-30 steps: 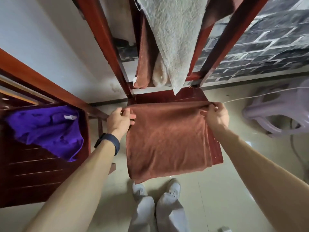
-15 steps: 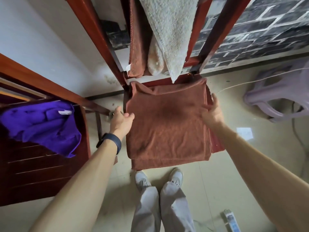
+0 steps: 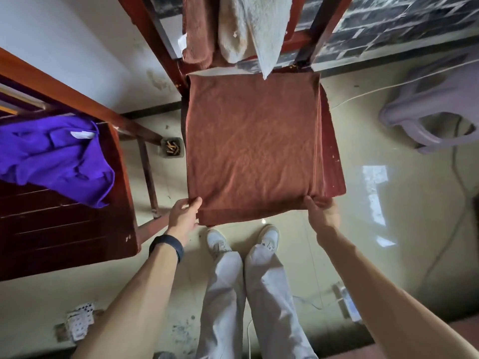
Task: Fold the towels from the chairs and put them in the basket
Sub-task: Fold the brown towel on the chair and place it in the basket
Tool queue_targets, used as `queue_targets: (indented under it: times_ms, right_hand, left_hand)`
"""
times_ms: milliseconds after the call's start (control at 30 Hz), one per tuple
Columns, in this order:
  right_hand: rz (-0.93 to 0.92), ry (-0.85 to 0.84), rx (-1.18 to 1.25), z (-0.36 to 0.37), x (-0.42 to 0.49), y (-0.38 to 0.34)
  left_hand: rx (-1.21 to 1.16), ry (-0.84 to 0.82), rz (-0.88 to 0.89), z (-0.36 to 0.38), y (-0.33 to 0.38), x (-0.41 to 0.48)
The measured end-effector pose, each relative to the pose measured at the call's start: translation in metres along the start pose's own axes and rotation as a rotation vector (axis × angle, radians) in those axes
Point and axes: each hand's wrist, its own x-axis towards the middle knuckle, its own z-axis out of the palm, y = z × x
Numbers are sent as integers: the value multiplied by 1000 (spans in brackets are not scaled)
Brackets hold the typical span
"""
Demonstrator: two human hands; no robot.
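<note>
A rust-brown towel (image 3: pixel 252 141) lies folded flat over the seat of the red wooden chair (image 3: pixel 333 161) in front of me. My left hand (image 3: pixel 184 216) pinches its near left corner. My right hand (image 3: pixel 321 212) grips its near right corner. The near edge hangs slightly past the seat front. Over the chair's back hang another brown towel (image 3: pixel 198 32) and a cream towel (image 3: pixel 259 29). A purple towel (image 3: pixel 51 156) lies crumpled on the dark wooden chair (image 3: pixel 64 229) to my left. No basket is in view.
A lilac plastic stool (image 3: pixel 435 110) stands on the tiled floor at the right, with a cable running past it. A small tin of cigarette butts (image 3: pixel 171 147) sits between the chairs. My feet (image 3: pixel 243 242) are just below the seat front.
Both hands let go of the far edge after laying it over the seat, then moved back to the near corners. The towel now lies flat and doubled on the seat.
</note>
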Motion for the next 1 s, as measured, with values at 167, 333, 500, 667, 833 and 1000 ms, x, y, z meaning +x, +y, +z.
queue_targets:
  times_ms: [167,333,500,667,833,1000]
  right_hand:
    - [116,-54,15,-3,8,-3]
    - [89,-80,-4,-15,7,-1]
    - [135,-188,34,-22,10,7]
    - [85,-170,25,-25,8,8]
    - [49,-198,32,-29,10,8]
    - [0,-162,50,-33,10,9]
  left_hand:
    - [-42,33,-37,-5,6,-20]
    - [4,-195,-171,-8,5,-31]
    - [-40,-205,-191,-10,-3,-23]
    - [39,-238,-248,-10,-3,-26]
    - [34,-236,-258,-9,-1,-31]
    - [30,-195,-204,-9,-5,-31]
